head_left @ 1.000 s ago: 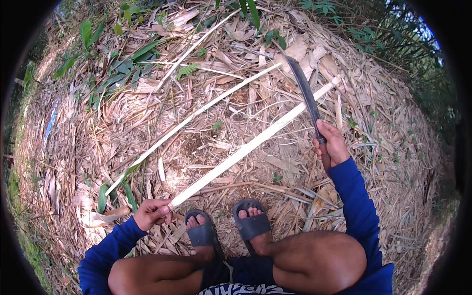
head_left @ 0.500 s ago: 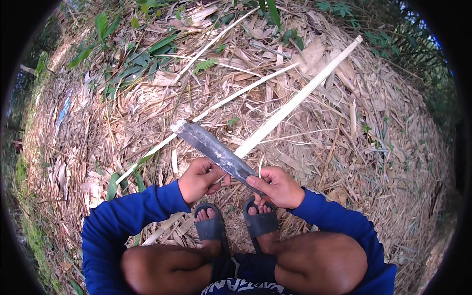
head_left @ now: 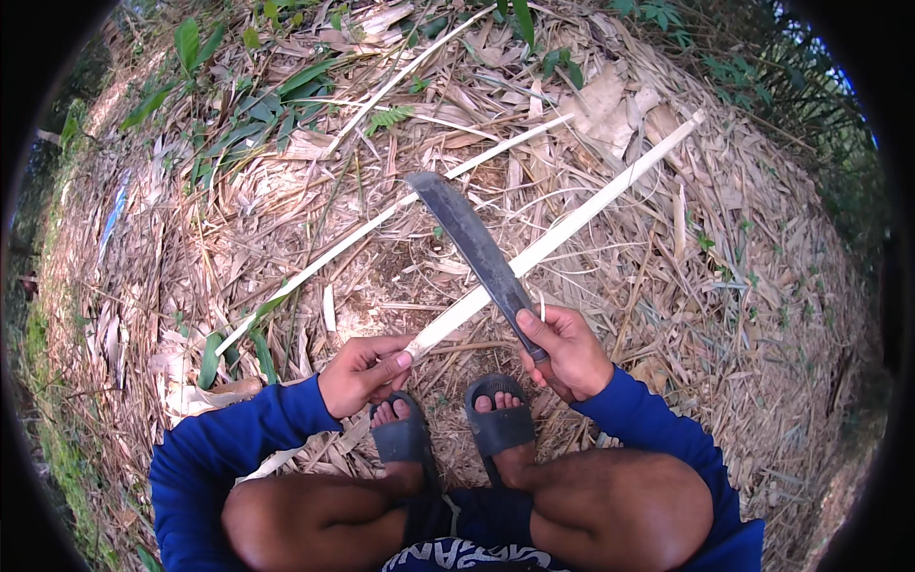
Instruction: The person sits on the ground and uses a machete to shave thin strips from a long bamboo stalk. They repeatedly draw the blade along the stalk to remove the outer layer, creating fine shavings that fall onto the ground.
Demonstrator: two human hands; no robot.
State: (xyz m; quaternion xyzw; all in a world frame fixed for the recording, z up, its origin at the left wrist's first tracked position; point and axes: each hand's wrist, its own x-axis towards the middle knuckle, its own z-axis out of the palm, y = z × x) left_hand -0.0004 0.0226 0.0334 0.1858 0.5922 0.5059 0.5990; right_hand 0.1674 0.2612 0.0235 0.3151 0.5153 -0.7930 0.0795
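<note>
Between thumb and fingers, my left hand (head_left: 367, 374) pinches the near end of a long pale bamboo strip (head_left: 593, 210), which runs out to the far right. My right hand (head_left: 562, 351) is closed round the handle of a dark machete (head_left: 474, 243). Its broad blade slants up and to the left and passes over the strip; whether blade and strip touch I cannot tell. A thin curl of shaving (head_left: 542, 305) shows by my right thumb. The handle is mostly hidden in my palm.
A second pale strip (head_left: 343, 244) lies on the ground beyond the machete, and a third strip (head_left: 405, 76) lies farther off. Dry leaves and bamboo litter (head_left: 257, 210) cover the ground. Green leafy plants (head_left: 253, 124) stand at the far left. Sandals (head_left: 402, 437) are on my feet.
The machete has swung more upright, its tip moving right and away from me. My left hand has shifted left and now shows the strip's near end, with the strip reaching past the blade.
</note>
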